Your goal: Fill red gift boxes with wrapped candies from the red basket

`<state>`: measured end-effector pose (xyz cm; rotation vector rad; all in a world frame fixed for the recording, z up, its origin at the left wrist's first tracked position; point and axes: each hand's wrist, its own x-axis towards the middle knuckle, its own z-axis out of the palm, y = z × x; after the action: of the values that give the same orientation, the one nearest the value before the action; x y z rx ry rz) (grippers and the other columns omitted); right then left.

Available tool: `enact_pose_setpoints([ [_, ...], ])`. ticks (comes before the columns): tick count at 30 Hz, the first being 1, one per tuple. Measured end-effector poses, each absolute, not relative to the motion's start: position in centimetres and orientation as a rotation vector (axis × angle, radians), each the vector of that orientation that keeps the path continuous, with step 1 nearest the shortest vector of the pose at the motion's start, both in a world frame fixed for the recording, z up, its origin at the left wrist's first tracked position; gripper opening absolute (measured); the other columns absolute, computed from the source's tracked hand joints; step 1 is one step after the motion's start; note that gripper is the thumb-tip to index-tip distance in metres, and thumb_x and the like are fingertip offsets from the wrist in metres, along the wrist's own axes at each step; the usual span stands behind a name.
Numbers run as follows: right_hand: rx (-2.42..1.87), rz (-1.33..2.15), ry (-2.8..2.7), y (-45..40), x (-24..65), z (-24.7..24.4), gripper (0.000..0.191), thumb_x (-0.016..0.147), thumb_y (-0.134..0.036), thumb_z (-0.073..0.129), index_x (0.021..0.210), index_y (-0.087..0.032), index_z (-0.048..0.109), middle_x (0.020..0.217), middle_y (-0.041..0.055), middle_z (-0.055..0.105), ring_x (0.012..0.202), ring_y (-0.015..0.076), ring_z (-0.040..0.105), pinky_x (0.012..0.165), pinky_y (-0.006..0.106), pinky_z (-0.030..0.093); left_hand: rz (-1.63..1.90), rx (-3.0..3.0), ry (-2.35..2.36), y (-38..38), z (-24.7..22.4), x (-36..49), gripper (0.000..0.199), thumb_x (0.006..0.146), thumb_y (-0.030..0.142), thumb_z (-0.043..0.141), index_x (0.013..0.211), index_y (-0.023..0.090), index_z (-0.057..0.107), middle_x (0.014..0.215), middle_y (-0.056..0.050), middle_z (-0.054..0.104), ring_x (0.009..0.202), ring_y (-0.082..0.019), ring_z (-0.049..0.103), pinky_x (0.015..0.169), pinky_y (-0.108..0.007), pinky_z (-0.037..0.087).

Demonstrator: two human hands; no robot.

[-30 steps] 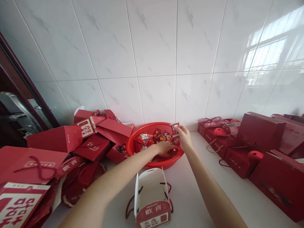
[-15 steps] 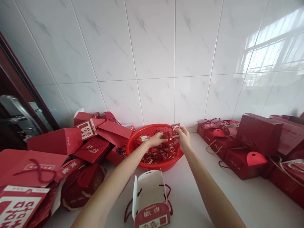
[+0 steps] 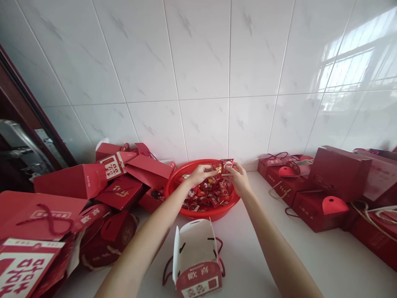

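Over a red plastic basket piled with wrapped candies, both hands are close together. My right hand is closed on a small red candy packet with white lettering. My left hand pinches a small red and yellow wrapped candy beside that packet. In front of the basket stands a red and white gift box. Its top is open, its pale inside shows nothing in it, and red cord handles hang at its sides.
Red gift boxes lie heaped on the left of the white tabletop. More red boxes with cord handles stand on the right. A tiled wall rises behind, and a door handle shows at far left.
My left hand has lifted from among the candies, now with a candy in its fingers near the right hand's packet. The right hand stays almost in place, still holding its packet.
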<state>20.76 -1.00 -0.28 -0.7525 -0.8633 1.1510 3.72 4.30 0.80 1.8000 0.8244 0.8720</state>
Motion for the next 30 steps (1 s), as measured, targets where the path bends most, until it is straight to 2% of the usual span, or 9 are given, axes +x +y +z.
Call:
enact_pose_setpoints([
  [4, -0.751, 1.190, -0.905, -1.1, 20.8, -0.2, 0.033, 0.058, -0.033, 0.080, 0.083, -0.020, 0.064, 0.079, -0.0002, 0.072, 0.068, 0.0156, 0.067, 0.065, 0.029, 0.058, 0.848, 1.782, 0.826, 4.1, 0.8, 3.8, 0.051, 0.070, 0.055, 0.076, 0.099, 0.013, 0.073, 0.094, -0.007, 0.075, 0.090, -0.023, 0.067, 0.086, -0.036, 0.050],
  [8, -0.764, 1.131, -0.890, -1.1, 20.8, -0.4, 0.028, 0.057, -0.028, 0.079, 0.077, -0.020, 0.062, 0.075, -0.0002, 0.070, 0.065, 0.0152, 0.066, 0.062, 0.028, 0.057, 0.591, 1.953, 0.916, 4.1, 0.9, 3.9, 0.031, 0.077, 0.037, 0.067, 0.099, 0.016, 0.073, 0.097, -0.006, 0.076, 0.092, -0.021, 0.068, 0.088, -0.035, 0.052],
  [11, -0.773, 1.101, -0.854, -1.0, 20.8, -0.4, 0.027, 0.053, -0.022, 0.078, 0.072, -0.020, 0.060, 0.072, -0.0008, 0.070, 0.064, 0.0151, 0.065, 0.060, 0.028, 0.057, 0.305, 2.119, 1.059, 4.3, 0.4, 3.7, 0.021, 0.068, 0.020, 0.065, 0.086, 0.018, 0.076, 0.091, -0.004, 0.077, 0.092, -0.022, 0.069, 0.084, -0.031, 0.052],
  [15, -0.784, 1.096, -0.822, -1.2, 20.6, -0.2, 0.027, 0.049, -0.017, 0.077, 0.070, -0.020, 0.060, 0.068, -0.0022, 0.069, 0.062, 0.0148, 0.064, 0.059, 0.028, 0.058, 0.086, 2.185, 1.190, 4.4, -0.7, 3.2, 0.033, 0.055, 0.009, 0.065, 0.082, 0.021, 0.078, 0.085, -0.002, 0.077, 0.086, -0.026, 0.070, 0.075, -0.030, 0.052],
  [20, -0.792, 1.157, -0.802, -1.3, 20.5, -0.1, 0.042, 0.045, -0.015, 0.079, 0.085, -0.018, 0.069, 0.066, -0.0011, 0.070, 0.062, 0.0174, 0.065, 0.058, 0.030, 0.058, -0.059, 2.255, 1.285, 4.1, -1.3, 3.4, 0.057, 0.051, 0.012, 0.073, 0.108, 0.024, 0.075, 0.110, -0.005, 0.076, 0.095, -0.028, 0.069, 0.071, -0.027, 0.051],
  [23, -0.781, 1.183, -0.839, -1.3, 20.5, -0.2, 0.041, 0.045, -0.018, 0.079, 0.085, -0.015, 0.071, 0.065, 0.0001, 0.071, 0.061, 0.0181, 0.065, 0.059, 0.031, 0.057, -0.114, 2.291, 1.304, 4.0, -1.5, 3.8, 0.064, 0.052, 0.016, 0.076, 0.116, 0.023, 0.071, 0.118, -0.007, 0.073, 0.099, -0.028, 0.068, 0.070, -0.027, 0.051],
  [30, -0.805, 1.150, -0.830, -1.5, 20.6, -0.1, 0.035, 0.045, -0.019, 0.079, 0.077, -0.019, 0.064, 0.062, -0.0039, 0.068, 0.059, 0.0161, 0.063, 0.059, 0.029, 0.054, -0.161, 2.403, 1.326, 4.0, -1.4, 4.1, 0.039, 0.066, 0.019, 0.069, 0.105, 0.020, 0.073, 0.098, -0.005, 0.075, 0.086, -0.022, 0.068, 0.069, -0.025, 0.049],
])
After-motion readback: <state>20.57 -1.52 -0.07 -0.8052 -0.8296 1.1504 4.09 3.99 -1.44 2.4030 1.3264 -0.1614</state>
